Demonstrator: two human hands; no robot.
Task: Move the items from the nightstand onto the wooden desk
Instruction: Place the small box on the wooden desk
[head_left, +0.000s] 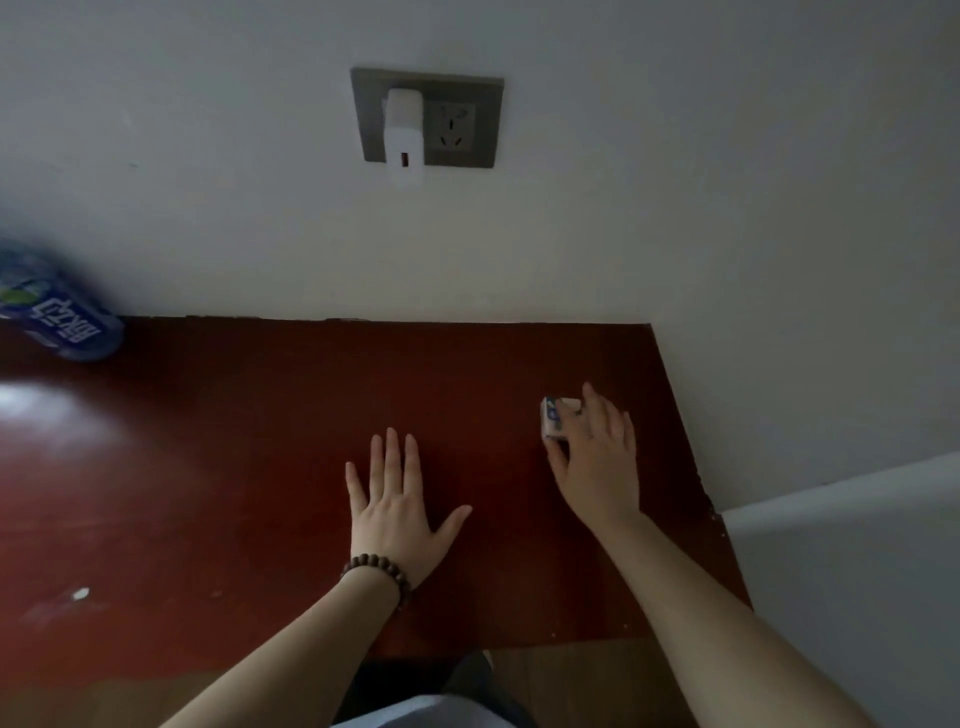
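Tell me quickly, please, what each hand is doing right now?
Left hand: open, flat on the red wooden surface.
Right hand: fingers closed on a small white box.

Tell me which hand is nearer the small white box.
Right. The right hand has its fingers on the small white box; the left hand lies flat on the desk, off to the box's left.

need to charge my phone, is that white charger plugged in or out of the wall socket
Plugged in: the white charger sits flush on the left half of the wall socket. No cable shows in it.

Red tabletop (234, 467) lies open (blue bottle (57, 317) only at far-left wall).
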